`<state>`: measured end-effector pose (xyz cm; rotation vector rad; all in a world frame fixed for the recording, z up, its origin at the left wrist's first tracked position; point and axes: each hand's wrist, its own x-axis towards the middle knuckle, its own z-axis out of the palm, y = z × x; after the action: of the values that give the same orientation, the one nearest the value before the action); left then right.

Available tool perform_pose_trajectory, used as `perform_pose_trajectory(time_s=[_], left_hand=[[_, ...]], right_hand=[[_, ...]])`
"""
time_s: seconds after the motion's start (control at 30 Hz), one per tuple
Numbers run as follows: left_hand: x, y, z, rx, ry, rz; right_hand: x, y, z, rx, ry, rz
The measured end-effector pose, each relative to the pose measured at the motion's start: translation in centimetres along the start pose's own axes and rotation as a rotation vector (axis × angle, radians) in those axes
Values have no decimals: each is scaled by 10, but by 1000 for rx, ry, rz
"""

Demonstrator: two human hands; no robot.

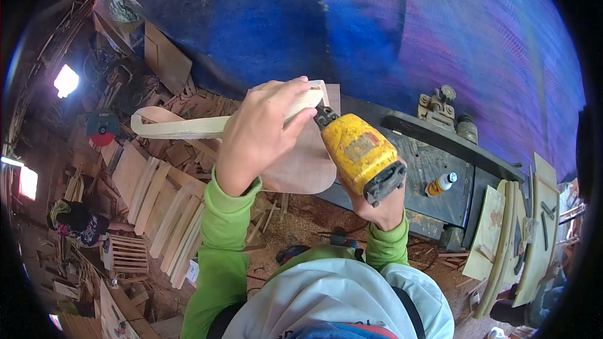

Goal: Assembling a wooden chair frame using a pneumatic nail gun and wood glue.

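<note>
Head view: a person's two hands work a wooden piece in front of a blue tarp wall.
Curved wooden strip (188, 125): pale, held up in mid-scene and running left from the left hand; its right end meets the tool's nose.
Left hand (260, 132): fingers curled shut around the strip, green sleeve behind it.
Yellow power tool (361, 154): just right of the strip, its black nose touching the strip's end.
Right hand (377, 207): wrapped closed round the tool's grip from below, mostly hidden by the tool's body.
Flat rounded board (304, 163): behind the hand and strip, partly covered by both.
Dark workbench (433, 169): far right, bearing one small bottle (440, 184) with an orange band.
Pale curved slats (166, 213): several, stacked on the floor at left; exact count unclear.
Curved boards (502, 232): at right, leaning together by the bench.
</note>
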<state>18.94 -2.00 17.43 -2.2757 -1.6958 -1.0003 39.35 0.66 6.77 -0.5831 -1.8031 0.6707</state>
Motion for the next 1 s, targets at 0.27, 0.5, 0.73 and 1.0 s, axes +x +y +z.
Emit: perform_pose_trajectory(time_s=[0.27,0.5,0.73,1.0], left_hand=[[-2,-7,4,84,81,167],[0,-6,-1,13,3,118],[0,-8,2,42,43,206],[1,-5,0,2,25,162]], right_hand=[[-30,-7,-8,-135,21,95],[-16,-12,-15,-138,22,-82],[-18,-15,-17,-118,29,-33],[-12,-17,-17,-133,10,-67]])
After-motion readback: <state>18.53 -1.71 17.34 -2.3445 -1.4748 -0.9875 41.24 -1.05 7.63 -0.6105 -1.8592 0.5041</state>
